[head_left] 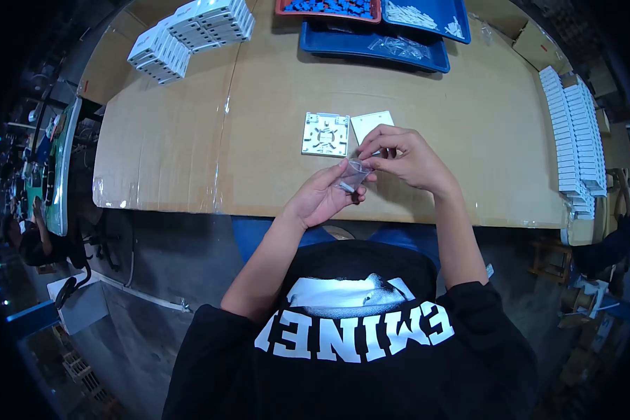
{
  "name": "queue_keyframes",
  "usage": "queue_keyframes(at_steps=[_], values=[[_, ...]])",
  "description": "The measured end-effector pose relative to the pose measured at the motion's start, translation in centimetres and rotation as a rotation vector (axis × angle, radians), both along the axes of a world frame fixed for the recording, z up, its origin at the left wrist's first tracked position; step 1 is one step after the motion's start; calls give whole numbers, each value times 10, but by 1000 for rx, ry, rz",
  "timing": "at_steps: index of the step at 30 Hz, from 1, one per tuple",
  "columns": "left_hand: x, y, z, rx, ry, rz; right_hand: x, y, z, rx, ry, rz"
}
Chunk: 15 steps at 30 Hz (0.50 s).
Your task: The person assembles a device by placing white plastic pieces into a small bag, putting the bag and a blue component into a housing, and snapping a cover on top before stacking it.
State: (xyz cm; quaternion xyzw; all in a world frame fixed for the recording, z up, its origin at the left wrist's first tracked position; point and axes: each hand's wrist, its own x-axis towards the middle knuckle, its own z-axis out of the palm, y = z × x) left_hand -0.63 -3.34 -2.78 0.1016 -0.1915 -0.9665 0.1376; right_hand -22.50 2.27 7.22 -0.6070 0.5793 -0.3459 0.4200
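My left hand [322, 197] is palm up at the near edge of the cardboard-covered table [189, 140] and holds a small clear plastic bag [355, 172] with small parts inside. My right hand [406, 157] pinches the top of the same bag with its fingertips. Just beyond the hands lie a square white plastic base [325, 134] with moulded ribs facing up and a plain white cover plate [371, 124] beside it on the right.
Stacks of white boxes sit at the far left [189, 35] and in a long row along the right edge [574, 133]. Blue trays [374, 42] and a red tray [327, 8] with small parts stand at the far middle. Another person sits far left [28, 238].
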Motion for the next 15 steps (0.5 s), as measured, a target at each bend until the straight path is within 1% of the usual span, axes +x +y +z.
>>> queue_keyframes(at_steps=[2, 5, 12, 14, 15], values=[[0, 2, 3, 13, -3, 10, 1, -4, 0, -24, -34, 79], [1, 2, 5, 7, -23, 15, -1, -11, -2, -15, -4, 149], [2, 1, 2, -9, -9, -8, 4, -15, 10, 17, 16, 191], [2, 1, 3, -4, -16, -11, 2, -16, 8, 142, -17, 248], [2, 1, 2, -11, -25, -2, 2, -16, 8, 146, -18, 246]])
